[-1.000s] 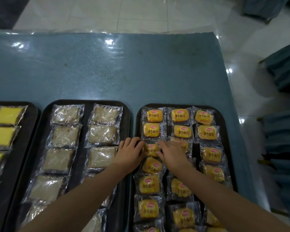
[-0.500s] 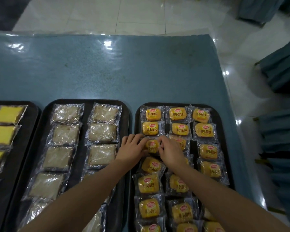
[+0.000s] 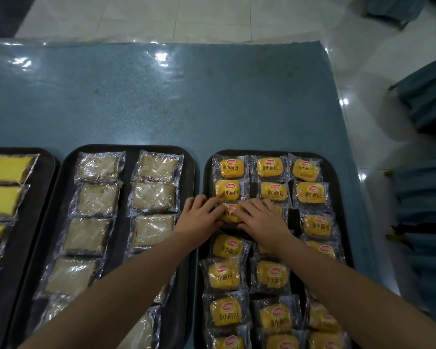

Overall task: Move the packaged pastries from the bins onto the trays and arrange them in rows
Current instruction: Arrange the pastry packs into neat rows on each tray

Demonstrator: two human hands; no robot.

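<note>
A black tray [image 3: 337, 197] on the right holds several small yellow packaged buns in three columns. My left hand [image 3: 202, 215] and my right hand [image 3: 264, 220] both rest on one yellow bun packet [image 3: 230, 213], third from the far end of the left column, gripping it from either side. It sits just under another packet [image 3: 228, 190]. The bun beneath my right palm is mostly hidden. A middle black tray [image 3: 126, 152] carries two columns of pale brown pastries in clear wrap. A left tray [image 3: 43, 172] holds yellow cake slices.
The trays sit on a blue table [image 3: 161, 96] covered in clear plastic, with its far edge and right edge in view. Beyond it is shiny white tile floor [image 3: 212, 18]. Blue-draped furniture [image 3: 428, 102] stands to the right.
Both hands have shifted slightly toward the far end of the right tray, pushing the held bun packet up against the row above. The camera tilted a little.
</note>
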